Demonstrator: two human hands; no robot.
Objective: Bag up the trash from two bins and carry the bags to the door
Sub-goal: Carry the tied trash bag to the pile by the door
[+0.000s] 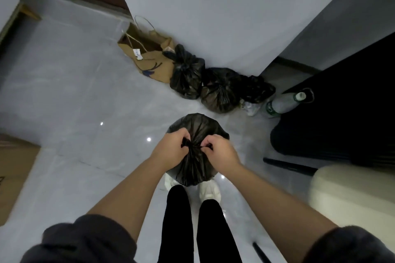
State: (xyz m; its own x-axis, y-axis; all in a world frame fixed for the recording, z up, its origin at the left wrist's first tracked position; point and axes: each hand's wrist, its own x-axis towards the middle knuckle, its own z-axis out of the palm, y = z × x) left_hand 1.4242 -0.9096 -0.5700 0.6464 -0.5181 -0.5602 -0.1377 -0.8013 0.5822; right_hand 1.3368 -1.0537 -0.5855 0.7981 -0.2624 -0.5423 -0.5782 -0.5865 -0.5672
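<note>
Down at the bottom edge of the frame, two dark sleeves [85,239] are pushed up the forearms, and between them stand two legs in black trousers [177,220] over white shoes [210,190] on a pale grey tiled floor [85,102]. Just above the shoes, at the centre of the frame, the black trash bag [192,168] hangs full and rounded in front of the legs. Its mouth is gathered into a tight neck. The left hand [171,145] pinches one twisted end of the plastic with curled fingers, and the right hand [220,149] pinches the other end, the two hands close together at the neck. At the left edge lies part of a cardboard box [15,173]; at the lower right is a cream-coloured rounded object [352,194], with a thin black pole [288,165] on the floor beside it. Further up, a row of tied black bags [220,92] sits against the foot of a pale wall [213,6]. A brown paper bag [149,57] with string handles leans at the row's left end, touching the nearest bag, and a clear plastic bottle [284,102] lies at its right end.
</note>
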